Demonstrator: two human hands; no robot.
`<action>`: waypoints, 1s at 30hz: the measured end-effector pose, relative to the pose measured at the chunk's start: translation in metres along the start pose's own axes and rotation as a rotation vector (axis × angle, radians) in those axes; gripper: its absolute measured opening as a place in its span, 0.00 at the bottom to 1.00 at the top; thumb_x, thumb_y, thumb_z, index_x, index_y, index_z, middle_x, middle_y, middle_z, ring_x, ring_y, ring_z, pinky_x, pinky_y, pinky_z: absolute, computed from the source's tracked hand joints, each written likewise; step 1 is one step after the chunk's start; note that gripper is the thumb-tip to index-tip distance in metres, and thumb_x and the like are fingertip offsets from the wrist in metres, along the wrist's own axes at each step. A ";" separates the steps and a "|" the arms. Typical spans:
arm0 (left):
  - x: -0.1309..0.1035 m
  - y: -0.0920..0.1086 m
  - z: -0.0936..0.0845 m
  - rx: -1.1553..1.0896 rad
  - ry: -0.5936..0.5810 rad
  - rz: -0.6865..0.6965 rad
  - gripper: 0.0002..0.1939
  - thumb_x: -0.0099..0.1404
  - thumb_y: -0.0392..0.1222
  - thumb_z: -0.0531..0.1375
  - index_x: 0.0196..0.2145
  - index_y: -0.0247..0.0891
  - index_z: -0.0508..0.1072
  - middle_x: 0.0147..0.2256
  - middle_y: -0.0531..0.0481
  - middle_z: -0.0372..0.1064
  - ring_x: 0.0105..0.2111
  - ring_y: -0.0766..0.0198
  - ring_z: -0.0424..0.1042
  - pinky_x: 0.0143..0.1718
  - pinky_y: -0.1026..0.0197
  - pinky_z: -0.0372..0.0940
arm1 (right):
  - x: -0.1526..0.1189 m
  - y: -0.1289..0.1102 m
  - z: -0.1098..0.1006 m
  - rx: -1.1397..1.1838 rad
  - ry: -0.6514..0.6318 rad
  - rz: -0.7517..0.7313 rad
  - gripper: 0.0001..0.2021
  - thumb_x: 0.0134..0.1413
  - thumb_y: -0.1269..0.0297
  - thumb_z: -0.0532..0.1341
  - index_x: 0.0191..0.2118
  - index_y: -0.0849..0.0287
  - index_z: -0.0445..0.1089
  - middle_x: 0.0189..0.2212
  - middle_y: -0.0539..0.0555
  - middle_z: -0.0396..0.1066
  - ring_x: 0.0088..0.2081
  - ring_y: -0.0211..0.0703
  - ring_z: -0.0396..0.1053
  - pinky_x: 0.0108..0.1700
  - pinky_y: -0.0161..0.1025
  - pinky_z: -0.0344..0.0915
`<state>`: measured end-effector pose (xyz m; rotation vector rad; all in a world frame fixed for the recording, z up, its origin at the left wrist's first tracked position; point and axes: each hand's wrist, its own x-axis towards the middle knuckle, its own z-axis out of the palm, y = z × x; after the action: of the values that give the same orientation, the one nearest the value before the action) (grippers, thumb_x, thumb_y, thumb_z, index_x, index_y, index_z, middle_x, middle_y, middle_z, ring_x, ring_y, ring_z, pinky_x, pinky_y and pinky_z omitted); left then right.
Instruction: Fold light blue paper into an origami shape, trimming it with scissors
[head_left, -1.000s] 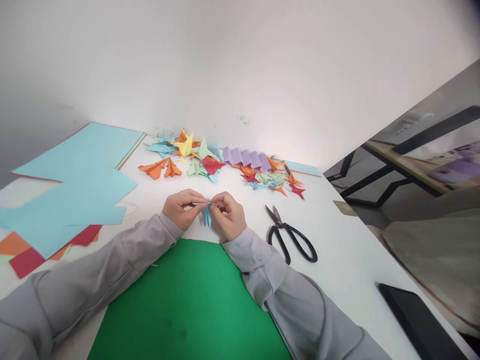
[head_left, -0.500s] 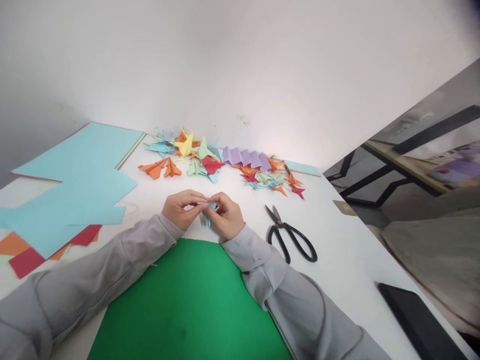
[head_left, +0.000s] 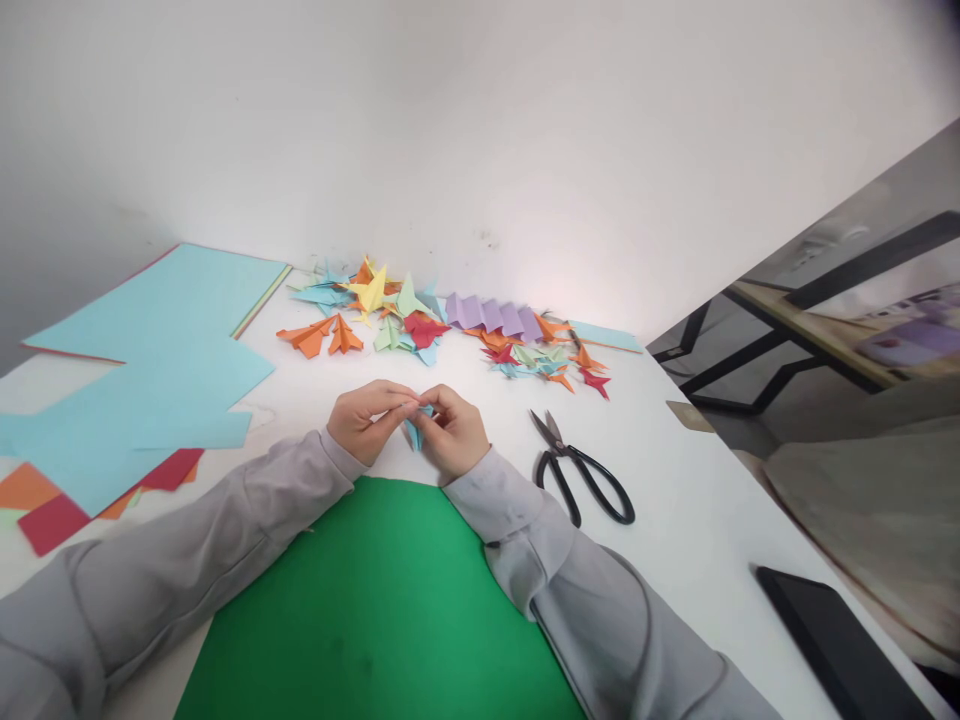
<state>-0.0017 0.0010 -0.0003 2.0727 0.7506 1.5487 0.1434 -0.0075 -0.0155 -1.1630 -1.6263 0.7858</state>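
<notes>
In the head view, my left hand (head_left: 367,422) has its thumb and fingers pinched together at the top of a small piece of blue folded paper (head_left: 414,436). My right hand (head_left: 455,432) pinches the same piece from the other side, thumb and forefinger closed on its upper edge. The paper sits between my two hands, its narrow end pointing down toward me, and my fingers hide much of its top.

Just below both hands, nearer to me, lies a green sheet (head_left: 375,610), partly under my sleeves. To the right of my right hand are black-handled scissors (head_left: 585,470), blades slightly apart and pointing away from me. Farther right and closer to me is a dark flat device (head_left: 844,640).

Beyond my left hand are two orange folded pieces (head_left: 326,337) and a mixed pile of folded shapes (head_left: 382,300). Beyond my right hand lie a purple pleated strip (head_left: 491,315) and more small folded shapes (head_left: 551,360). Large blue sheets (head_left: 150,390) spread to the left of my left hand.
</notes>
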 end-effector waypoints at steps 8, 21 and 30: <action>0.000 0.001 -0.002 0.009 0.002 -0.013 0.08 0.59 0.35 0.56 0.29 0.35 0.76 0.29 0.44 0.74 0.31 0.64 0.73 0.34 0.62 0.68 | 0.000 -0.003 0.000 -0.004 0.000 -0.025 0.09 0.46 0.58 0.60 0.27 0.58 0.64 0.15 0.43 0.57 0.15 0.31 0.51 0.19 0.31 0.51; -0.001 -0.004 0.002 0.092 0.037 0.037 0.01 0.51 0.34 0.63 0.25 0.37 0.76 0.27 0.45 0.74 0.27 0.66 0.71 0.26 0.64 0.67 | 0.000 0.001 -0.001 0.024 -0.045 -0.027 0.08 0.44 0.60 0.60 0.25 0.58 0.64 0.15 0.45 0.62 0.15 0.31 0.53 0.19 0.31 0.52; 0.001 -0.001 -0.001 0.118 -0.009 0.051 0.06 0.56 0.37 0.60 0.24 0.37 0.76 0.26 0.45 0.74 0.27 0.65 0.72 0.30 0.63 0.67 | 0.001 -0.005 -0.002 -0.011 -0.009 -0.048 0.12 0.44 0.56 0.60 0.21 0.58 0.62 0.14 0.44 0.59 0.15 0.31 0.51 0.19 0.31 0.52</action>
<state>-0.0027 0.0024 -0.0002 2.1984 0.8092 1.5556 0.1431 -0.0085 -0.0098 -1.1256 -1.6621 0.7530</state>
